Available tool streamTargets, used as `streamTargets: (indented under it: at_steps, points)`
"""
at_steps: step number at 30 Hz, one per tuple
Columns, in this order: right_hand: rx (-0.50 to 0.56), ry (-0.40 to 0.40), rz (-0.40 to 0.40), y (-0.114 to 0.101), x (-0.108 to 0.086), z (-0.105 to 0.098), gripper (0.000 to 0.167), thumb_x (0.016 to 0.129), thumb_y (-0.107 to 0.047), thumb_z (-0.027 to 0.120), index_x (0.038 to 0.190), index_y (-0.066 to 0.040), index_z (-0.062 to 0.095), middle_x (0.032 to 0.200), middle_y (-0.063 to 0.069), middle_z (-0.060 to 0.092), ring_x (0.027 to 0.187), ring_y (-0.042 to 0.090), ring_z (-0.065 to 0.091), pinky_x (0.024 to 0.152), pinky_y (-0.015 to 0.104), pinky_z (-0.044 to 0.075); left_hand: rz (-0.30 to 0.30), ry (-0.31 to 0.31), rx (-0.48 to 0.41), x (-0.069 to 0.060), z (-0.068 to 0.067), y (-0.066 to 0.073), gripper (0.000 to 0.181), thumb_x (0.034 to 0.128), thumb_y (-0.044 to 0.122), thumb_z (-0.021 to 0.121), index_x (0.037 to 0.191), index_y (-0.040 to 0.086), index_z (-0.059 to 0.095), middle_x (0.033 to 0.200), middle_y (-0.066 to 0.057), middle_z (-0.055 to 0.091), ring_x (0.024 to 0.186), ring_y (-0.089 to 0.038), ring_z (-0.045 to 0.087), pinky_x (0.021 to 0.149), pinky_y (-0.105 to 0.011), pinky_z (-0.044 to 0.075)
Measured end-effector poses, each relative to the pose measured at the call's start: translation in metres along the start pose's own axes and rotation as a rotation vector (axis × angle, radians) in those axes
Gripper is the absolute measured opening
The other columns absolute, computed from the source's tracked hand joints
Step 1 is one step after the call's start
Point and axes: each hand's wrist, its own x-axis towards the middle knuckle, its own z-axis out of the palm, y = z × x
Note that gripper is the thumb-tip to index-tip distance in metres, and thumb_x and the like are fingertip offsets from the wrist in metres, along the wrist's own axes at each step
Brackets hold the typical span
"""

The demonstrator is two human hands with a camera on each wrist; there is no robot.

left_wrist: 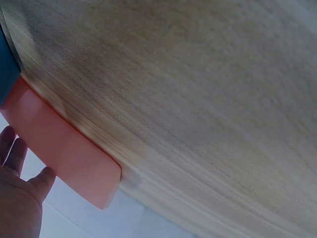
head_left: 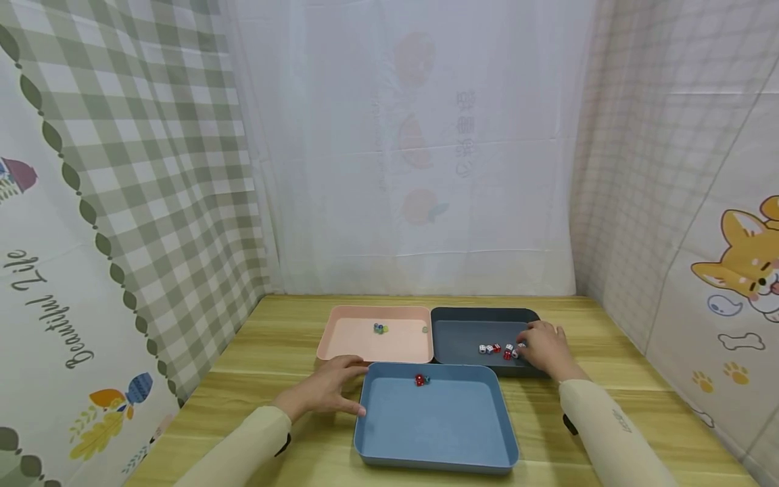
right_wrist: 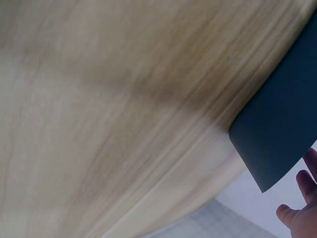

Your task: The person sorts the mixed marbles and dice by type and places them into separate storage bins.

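At the left edge of the blue tray is my left hand, its thumb and fingers spread apart. A small cluster of red and dark dice lies near that tray's back wall. My right hand reaches over the right side of the dark tray, fingertips down among the dice. White dice and red dice lie there in a loose row. A white die shows right by the fingertips; whether they pinch it is hidden. In the right wrist view, fingers show beside the dark tray's outer wall.
A pink tray stands behind the blue one, touching the dark tray's left side. It holds several small blue and greenish pieces and a pale one. The wooden table has patterned curtains on both sides and a white one behind.
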Motion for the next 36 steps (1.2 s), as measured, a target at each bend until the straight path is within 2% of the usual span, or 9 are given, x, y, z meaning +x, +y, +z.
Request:
streamTargets:
  at_steps: [14, 31, 36]
  points:
    - [0.011, 0.032, -0.013, -0.0033, 0.0002, -0.0021, 0.014, 0.087, -0.016, 0.075, 0.099, -0.009, 0.077, 0.132, 0.033, 0.052, 0.123, 0.055, 0.041, 0.098, 0.075, 0.022, -0.003, -0.002, 0.007, -0.0005, 0.0002, -0.0015, 0.088, 0.0777, 0.064, 0.074, 0.145, 0.011, 0.052, 0.151, -0.014, 0.039, 0.14, -0.031, 0.035, 0.11, -0.053, 0.034]
    - [0.013, 0.034, -0.02, -0.0067, 0.0034, -0.0042, 0.015, 0.087, -0.016, 0.075, 0.1, -0.009, 0.077, 0.132, 0.032, 0.052, 0.124, 0.053, 0.041, 0.1, 0.074, 0.023, -0.007, 0.0, -0.003, 0.0007, 0.0008, -0.0006, 0.087, 0.0777, 0.061, 0.076, 0.144, 0.01, 0.052, 0.151, -0.013, 0.04, 0.14, -0.031, 0.035, 0.11, -0.052, 0.033]
    - [0.008, 0.036, -0.033, -0.0089, 0.0058, -0.0046, 0.015, 0.087, -0.018, 0.076, 0.099, -0.01, 0.077, 0.132, 0.031, 0.053, 0.124, 0.052, 0.043, 0.098, 0.074, 0.025, 0.012, 0.008, -0.009, 0.0007, 0.0002, -0.0002, 0.086, 0.0782, 0.059, 0.077, 0.143, 0.008, 0.053, 0.15, -0.015, 0.04, 0.139, -0.033, 0.036, 0.109, -0.054, 0.034]
